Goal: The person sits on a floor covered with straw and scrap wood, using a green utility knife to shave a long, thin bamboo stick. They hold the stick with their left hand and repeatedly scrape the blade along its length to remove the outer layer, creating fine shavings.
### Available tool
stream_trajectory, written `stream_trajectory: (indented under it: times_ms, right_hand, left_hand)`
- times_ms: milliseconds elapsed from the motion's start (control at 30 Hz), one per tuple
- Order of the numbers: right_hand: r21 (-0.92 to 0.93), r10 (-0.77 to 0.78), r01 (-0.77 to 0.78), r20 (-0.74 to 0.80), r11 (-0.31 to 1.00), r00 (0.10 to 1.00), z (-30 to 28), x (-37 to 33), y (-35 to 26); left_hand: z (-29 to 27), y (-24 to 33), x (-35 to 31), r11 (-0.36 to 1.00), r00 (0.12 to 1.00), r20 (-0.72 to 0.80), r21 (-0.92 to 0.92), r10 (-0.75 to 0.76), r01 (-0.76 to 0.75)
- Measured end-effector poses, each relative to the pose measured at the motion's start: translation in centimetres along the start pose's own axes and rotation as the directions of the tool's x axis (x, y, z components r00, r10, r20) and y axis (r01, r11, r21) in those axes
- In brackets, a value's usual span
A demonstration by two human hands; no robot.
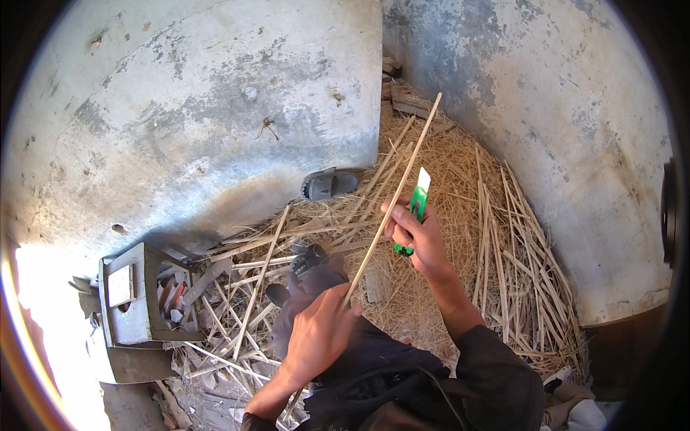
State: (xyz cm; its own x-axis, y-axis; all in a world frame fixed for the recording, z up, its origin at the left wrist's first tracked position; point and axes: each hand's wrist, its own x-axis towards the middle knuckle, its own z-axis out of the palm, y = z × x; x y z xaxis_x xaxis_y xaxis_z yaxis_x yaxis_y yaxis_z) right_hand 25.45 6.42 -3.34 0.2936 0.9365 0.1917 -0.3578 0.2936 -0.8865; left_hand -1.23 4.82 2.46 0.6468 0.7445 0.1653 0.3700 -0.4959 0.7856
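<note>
A long, thin wooden stick (402, 182) slants across the middle, from my lap up to the far right. My left hand (320, 332) is wrapped around its lower end, and the fingertips are partly hidden. Farther up, my right hand (417, 235) grips a green utility knife (418, 204) with its pale blade out and pointing away from me. The right thumb and fingers also lie against the stick, next to the knife. Whether the blade touches the stick I cannot tell; it appears to stand apart from it.
Shavings (460, 172) and many loose sticks (496, 251) cover the floor. A grey sandal (328, 184) lies by the wall (215, 108). At the left stands a wooden box (129, 294) with odds and ends in it.
</note>
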Motion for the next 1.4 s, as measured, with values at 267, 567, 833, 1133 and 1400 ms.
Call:
stream_trajectory:
  times_ms: [267,567,833,1133,1400]
  right_hand:
    - [0.416,-0.2,0.172,0.024,0.893,0.98,-3.0,1.8,-1.4]
    - [0.332,-0.212,0.22,-0.061,0.917,0.975,-2.5,1.7,-3.1]
    - [-0.055,-0.142,0.141,-0.015,0.988,0.99,1.0,-1.2,-1.6]
    - [-0.106,-0.1,0.092,-0.075,0.99,0.992,1.7,-1.3,-2.4]
    - [-0.242,-0.388,0.402,0.107,0.883,0.916,1.5,-1.8,-1.3]
  left_hand:
    - [-2.4,-4.2,-1.3,0.807,0.941,0.319,-0.523,-0.114,0.275]
    - [-2.5,-4.2,-3.3,0.786,0.882,0.426,-0.468,-0.2,0.404]
    - [-1.0,-1.6,-1.4,0.899,0.975,0.127,-0.38,-0.181,0.216]
    - [-0.1,0.4,-0.6,0.982,0.998,0.004,-0.178,-0.058,0.058]
    - [-0.6,0.6,-0.3,0.956,0.99,0.0,-0.261,-0.141,0.136]
